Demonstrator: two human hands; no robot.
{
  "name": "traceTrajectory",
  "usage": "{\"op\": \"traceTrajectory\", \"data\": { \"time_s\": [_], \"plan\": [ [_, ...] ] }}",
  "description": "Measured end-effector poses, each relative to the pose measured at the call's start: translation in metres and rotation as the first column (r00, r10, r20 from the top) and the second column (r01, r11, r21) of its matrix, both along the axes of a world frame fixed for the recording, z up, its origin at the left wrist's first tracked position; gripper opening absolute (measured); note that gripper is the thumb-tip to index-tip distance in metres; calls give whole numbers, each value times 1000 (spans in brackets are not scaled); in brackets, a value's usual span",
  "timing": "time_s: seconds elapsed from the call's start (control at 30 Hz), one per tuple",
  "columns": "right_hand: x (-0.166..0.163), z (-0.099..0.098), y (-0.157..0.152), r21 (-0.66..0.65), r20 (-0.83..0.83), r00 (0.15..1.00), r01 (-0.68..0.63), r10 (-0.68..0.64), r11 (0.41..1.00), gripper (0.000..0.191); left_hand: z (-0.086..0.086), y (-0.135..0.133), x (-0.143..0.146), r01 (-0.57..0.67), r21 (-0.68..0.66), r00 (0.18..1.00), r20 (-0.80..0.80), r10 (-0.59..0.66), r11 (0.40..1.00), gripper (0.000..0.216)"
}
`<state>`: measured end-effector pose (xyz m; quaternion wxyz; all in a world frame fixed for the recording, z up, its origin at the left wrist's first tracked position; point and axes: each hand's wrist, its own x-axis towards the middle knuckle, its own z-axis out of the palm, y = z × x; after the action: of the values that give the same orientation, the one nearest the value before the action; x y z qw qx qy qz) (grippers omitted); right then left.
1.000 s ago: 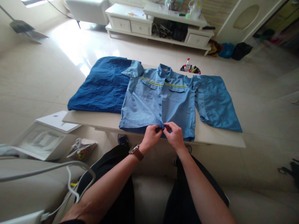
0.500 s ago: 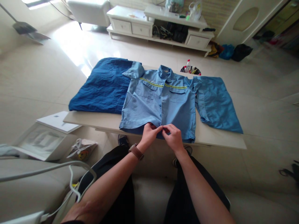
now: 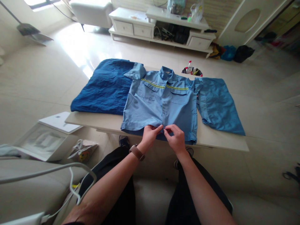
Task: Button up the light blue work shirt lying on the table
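A light blue short-sleeved work shirt (image 3: 152, 107) lies front up, its collar away from me and a yellow stripe across the chest. It rests on a pale low table (image 3: 93, 121), its hem at the near edge. My left hand (image 3: 150, 135) pinches the front placket at the bottom hem, some fingers hidden under the cloth. Close beside it, my right hand (image 3: 175, 136) pinches the same spot from the right. Whatever small button sits between the fingertips is too hidden to make out.
Folded dark blue cloth (image 3: 105, 87) lies left of the shirt, and folded blue cloth (image 3: 220, 104) lies right. A bin with bottles (image 3: 192, 71) stands behind the table. On the floor at left are a white box (image 3: 44, 140) and a plastic bag (image 3: 82, 150).
The view has shifted slightly. My fingertips have drawn a little apart at the hem, the right hand moving slightly right; both still pinch the shirt.
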<state>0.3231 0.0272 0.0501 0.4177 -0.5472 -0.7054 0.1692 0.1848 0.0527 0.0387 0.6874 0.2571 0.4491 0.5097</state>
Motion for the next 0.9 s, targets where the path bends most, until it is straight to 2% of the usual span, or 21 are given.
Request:
{"op": "traceTrajectory", "data": {
  "time_s": [0.23,0.4,0.5,0.7,0.9],
  "plan": [
    [0,0,3,-66,-135,991,-24,15,998,7,-6,2,0,-26,-28,998,52,27,999,46],
    [2,0,3,-106,-199,980,-29,7,994,7,-6,3,0,-20,13,995,94,18,1000,44],
    [1,0,3,-105,-192,981,-28,8,994,7,-4,3,-1,-17,53,999,31,16,998,41],
    [-3,1,-1,29,-91,995,-27,29,999,9,5,1,-3,-4,149,985,-170,29,989,41],
    [-4,-1,0,34,-32,998,-53,54,998,9,15,0,-3,11,158,978,-208,23,987,45]
  ]
}}
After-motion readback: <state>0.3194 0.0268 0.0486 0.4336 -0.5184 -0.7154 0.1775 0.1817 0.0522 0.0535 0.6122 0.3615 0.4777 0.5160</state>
